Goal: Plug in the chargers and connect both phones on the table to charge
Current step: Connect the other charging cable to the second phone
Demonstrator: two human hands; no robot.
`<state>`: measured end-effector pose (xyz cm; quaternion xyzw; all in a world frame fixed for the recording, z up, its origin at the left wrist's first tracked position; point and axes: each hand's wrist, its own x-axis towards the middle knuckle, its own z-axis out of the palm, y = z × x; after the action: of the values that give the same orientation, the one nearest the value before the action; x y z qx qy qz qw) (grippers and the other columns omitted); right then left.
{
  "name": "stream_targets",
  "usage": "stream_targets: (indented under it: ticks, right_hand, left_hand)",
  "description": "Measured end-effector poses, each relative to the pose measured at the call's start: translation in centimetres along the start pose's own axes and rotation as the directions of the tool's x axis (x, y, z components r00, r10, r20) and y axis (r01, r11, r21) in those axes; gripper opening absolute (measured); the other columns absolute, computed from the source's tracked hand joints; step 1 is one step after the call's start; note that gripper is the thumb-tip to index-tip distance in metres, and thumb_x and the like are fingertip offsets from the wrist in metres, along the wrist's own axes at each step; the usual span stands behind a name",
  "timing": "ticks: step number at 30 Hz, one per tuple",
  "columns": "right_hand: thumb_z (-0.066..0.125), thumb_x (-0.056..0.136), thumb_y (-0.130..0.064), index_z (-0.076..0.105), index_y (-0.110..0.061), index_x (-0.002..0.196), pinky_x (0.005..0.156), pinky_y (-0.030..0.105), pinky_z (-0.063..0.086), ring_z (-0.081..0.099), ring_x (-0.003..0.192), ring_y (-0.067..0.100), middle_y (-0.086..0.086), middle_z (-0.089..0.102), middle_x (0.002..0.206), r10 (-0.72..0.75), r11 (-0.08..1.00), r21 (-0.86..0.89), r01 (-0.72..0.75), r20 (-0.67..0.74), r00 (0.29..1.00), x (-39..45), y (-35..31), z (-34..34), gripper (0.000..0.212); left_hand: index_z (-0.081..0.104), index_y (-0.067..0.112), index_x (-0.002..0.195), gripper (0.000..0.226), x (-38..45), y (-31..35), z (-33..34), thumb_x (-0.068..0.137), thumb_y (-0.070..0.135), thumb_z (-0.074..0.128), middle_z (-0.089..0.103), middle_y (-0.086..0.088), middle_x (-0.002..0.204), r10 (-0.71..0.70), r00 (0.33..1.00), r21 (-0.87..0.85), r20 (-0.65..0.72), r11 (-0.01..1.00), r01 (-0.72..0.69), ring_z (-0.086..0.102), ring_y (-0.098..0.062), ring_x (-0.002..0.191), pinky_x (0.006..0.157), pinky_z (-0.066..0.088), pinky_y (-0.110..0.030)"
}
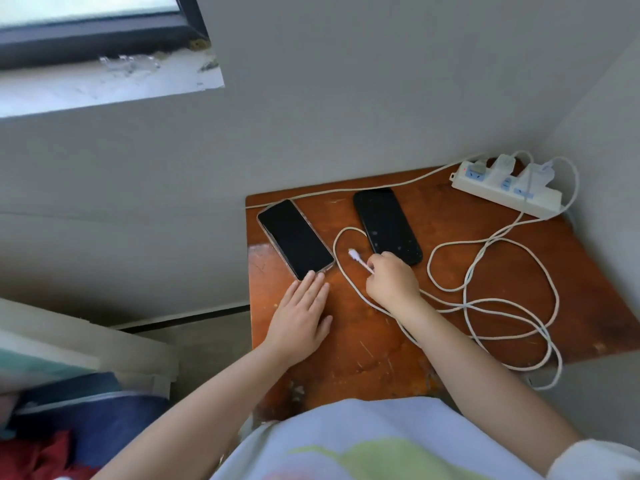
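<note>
My right hand (389, 282) is pinched shut on the white cable (467, 299) just behind its connector (354, 253), so the tip sticks out free and I can aim it; holding farther back would let the end flop. It sits between the two phones, pointing roughly up and to the left, near the bottom edge of the left phone (295, 239), which I judge is the one I mean to connect first. My left hand (302, 313) lies flat and open on the desk (363, 358), fingertips touching that phone's near end, there to stop it sliding when the plug pushes in. The right phone (387, 226) lies dark and face up just above my right knuckles, with no cable in it that I can see. Both phones are angled with their bottom ends toward me, which keeps the ports within reach. At the far right corner the power strip (505, 188) carries what look like two white chargers (504, 168), already seated, though the view there is small and I can't be sure both are pushed fully home. Their cords run down in loose loops over the desk's right side and partly off its front edge, leaving plenty of slack for both phones.
</note>
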<state>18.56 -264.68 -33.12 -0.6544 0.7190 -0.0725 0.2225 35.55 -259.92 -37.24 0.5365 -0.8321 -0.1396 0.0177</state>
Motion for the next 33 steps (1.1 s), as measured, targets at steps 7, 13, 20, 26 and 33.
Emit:
stream_targets:
  ticks: [7,13,20,26,33]
  right_hand:
    - [0.045,0.094,-0.021,0.056,-0.01,0.117,0.075,0.024,0.047,0.061,0.1,0.023,0.012,0.065,0.114,0.024,0.965,0.254,-0.056,0.128,0.991,-1.3,0.3,-0.3,0.027]
    - [0.05,0.093,-0.017,0.062,-0.01,0.111,0.084,0.024,0.047,0.06,0.103,0.021,0.009,0.063,0.117,0.026,0.972,0.232,-0.05,0.105,0.994,-1.8,-0.3,0.1,0.023]
    - [0.045,0.094,-0.008,0.055,-0.008,0.118,0.088,0.031,0.051,0.057,0.109,0.025,0.012,0.059,0.124,0.172,0.926,0.318,-0.203,0.124,0.977,-1.7,0.5,0.6,0.027]
    - [0.049,0.093,-0.019,0.063,-0.005,0.11,0.052,0.007,0.037,0.052,0.072,0.009,0.012,0.069,0.105,0.132,0.929,0.343,-0.136,0.034,0.991,-1.4,0.8,0.2,0.026]
    - [0.054,0.09,-0.012,0.067,-0.002,0.103,0.066,0.02,0.04,0.058,0.086,0.02,0.017,0.067,0.101,-0.12,0.958,0.256,0.13,-0.054,0.991,-2.2,-0.5,-2.5,0.021]
  left_hand:
    - [-0.001,0.018,0.142,0.072,6.4,-4.4,-5.2,0.087,0.006,0.044,-0.006,-0.005,0.154,0.152,0.944,0.279,0.293,0.931,-0.236,-0.017,-0.02,0.138,0.107,-0.011,-0.035]
    - [-0.004,0.015,0.141,0.084,9.7,-3.4,-6.1,0.083,0.011,0.057,-0.005,-0.008,0.154,0.146,0.856,0.433,0.496,0.813,-0.389,-0.008,-0.024,0.14,0.113,0.002,-0.041]
    - [0.009,0.014,0.141,0.087,10.3,-3.1,-6.1,0.076,0.013,0.066,0.015,-0.014,0.152,0.239,0.839,0.444,0.488,0.76,-0.475,0.01,-0.029,0.14,0.114,0.009,-0.04]
    - [0.015,0.015,0.14,0.095,10.1,-3.3,-7.1,0.067,0.03,0.075,0.023,-0.013,0.149,0.291,0.79,0.344,0.539,0.78,-0.522,0.018,-0.032,0.137,0.113,0.015,-0.04]
    - [0.017,0.014,0.139,0.095,8.3,-3.3,-8.2,0.064,0.038,0.07,0.029,-0.012,0.144,0.301,0.876,0.191,0.377,0.9,-0.391,0.024,-0.028,0.13,0.106,0.029,-0.037]
